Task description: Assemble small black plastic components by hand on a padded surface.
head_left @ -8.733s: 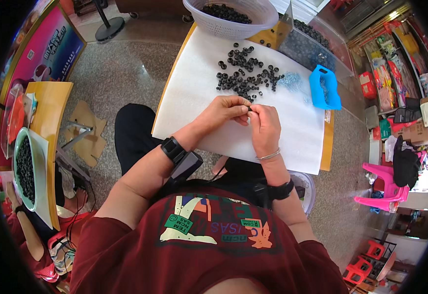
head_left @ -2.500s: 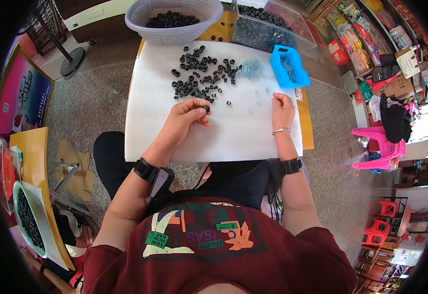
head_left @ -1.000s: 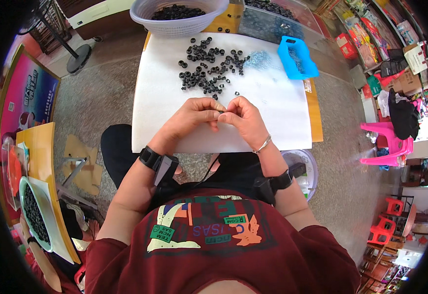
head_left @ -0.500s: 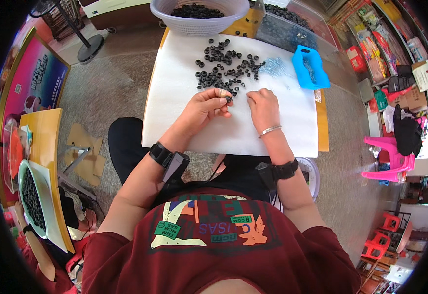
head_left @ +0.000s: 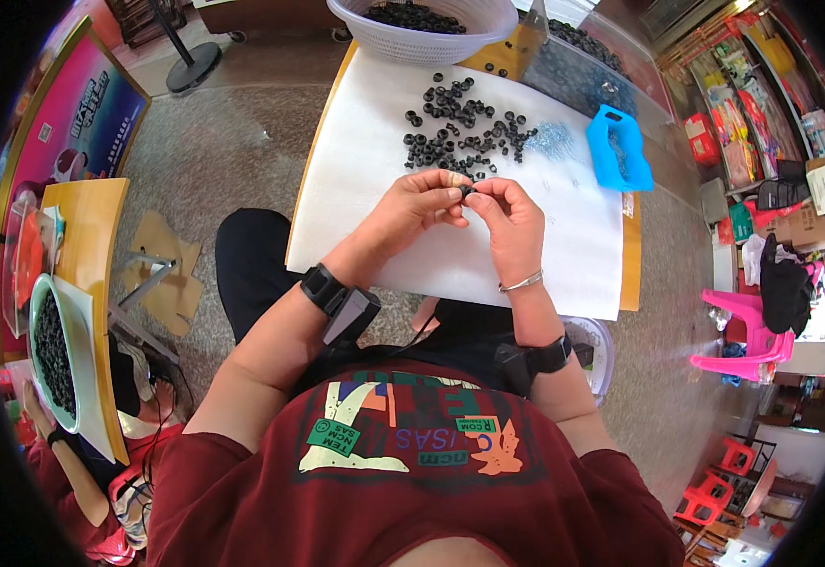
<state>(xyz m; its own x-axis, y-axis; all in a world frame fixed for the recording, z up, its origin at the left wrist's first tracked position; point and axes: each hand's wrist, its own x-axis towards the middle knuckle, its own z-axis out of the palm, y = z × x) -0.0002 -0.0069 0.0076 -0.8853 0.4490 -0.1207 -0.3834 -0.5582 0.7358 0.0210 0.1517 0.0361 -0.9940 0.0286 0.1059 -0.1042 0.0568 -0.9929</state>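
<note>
My left hand (head_left: pixel 428 201) pinches a small round black plastic part (head_left: pixel 467 190) between thumb and forefinger, above the white sheet (head_left: pixel 365 128). Against that part, from the right, press the thumb and forefinger of my right hand (head_left: pixel 513 222). Whatever those right fingertips hold is too small and hidden to make out. Just beyond my hands lies a scattered heap of loose black ring-shaped parts (head_left: pixel 447 148). To its right is a thin spread of tiny clear bluish pieces (head_left: pixel 552 141). A bright blue scoop-shaped tray (head_left: pixel 604 156) with more of those pieces stands at the sheet's right edge.
A pale basket (head_left: pixel 412 45) of black parts stands at the table's far edge, beside a clear plastic bin (head_left: pixel 578 80) of more. At left, another person's arm (head_left: pixel 81 477) is near a side table (head_left: pixel 100 222) bearing a green-rimmed basin (head_left: pixel 37 298). Pink stools (head_left: pixel 743 326) stand at right.
My right hand has moved left to meet the black part held in my left hand; before, the two hands were apart. The whole view has shifted and turned slightly.
</note>
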